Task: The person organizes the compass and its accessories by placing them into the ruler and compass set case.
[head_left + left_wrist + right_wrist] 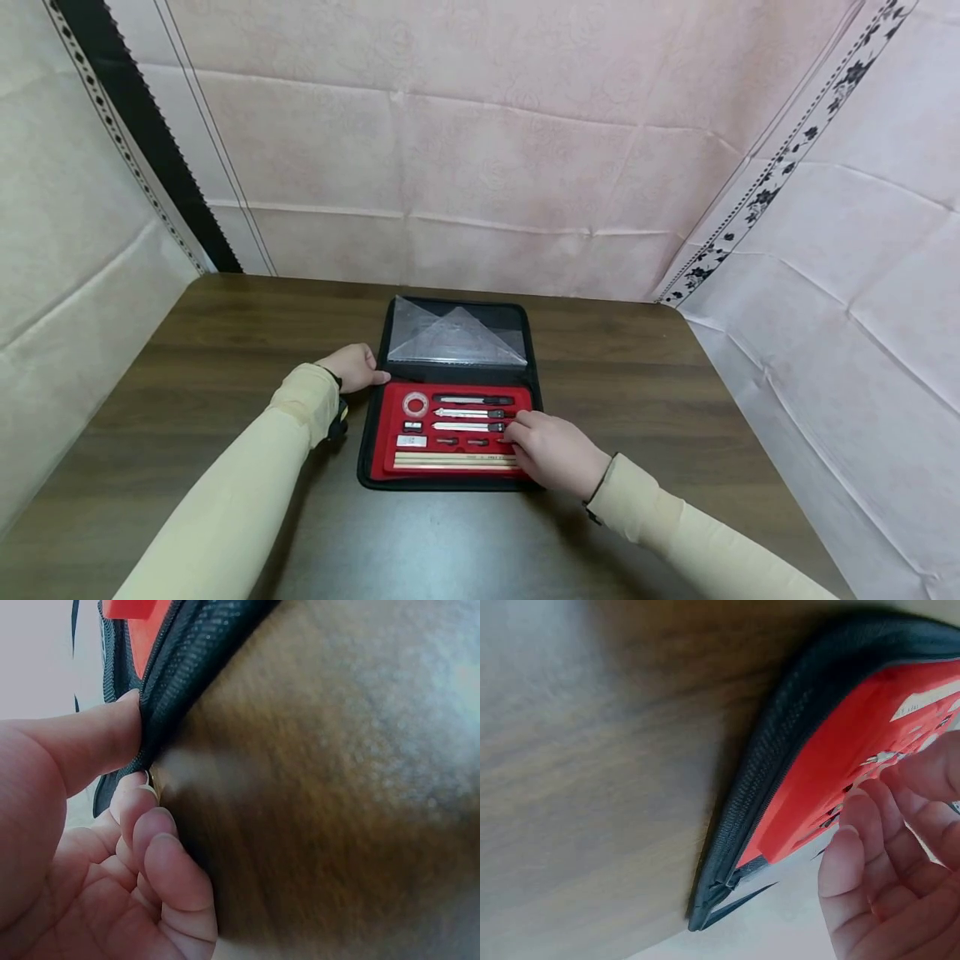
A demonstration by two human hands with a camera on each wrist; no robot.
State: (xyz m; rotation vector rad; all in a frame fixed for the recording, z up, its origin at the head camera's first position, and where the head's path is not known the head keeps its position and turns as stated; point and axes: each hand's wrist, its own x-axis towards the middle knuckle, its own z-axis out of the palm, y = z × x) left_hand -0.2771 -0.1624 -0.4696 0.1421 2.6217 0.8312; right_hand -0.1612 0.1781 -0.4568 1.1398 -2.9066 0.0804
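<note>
A black zip case [365, 454] lies unfolded on the table. My left hand [356, 367] pinches its left edge near the fold, thumb on top and fingertips below; the left wrist view shows this zipped edge [176, 682] close up. In the case's near half, a red tray [386, 417] holds compasses [468, 412], a round white ring [415, 405], a sharpener [412, 427], a white eraser [410, 441] and pencils [453, 461]. Over the tray's right side, my right hand [553, 454] has curled fingers at the small parts. Whether its fingertips pinch one is hidden.
Transparent set squares [457, 333] sit in the pocket of the case's far half. The brown wooden table [225, 375] extends on both sides. Pale patterned cloth [487, 167] hangs behind the table's far edge and along its sides.
</note>
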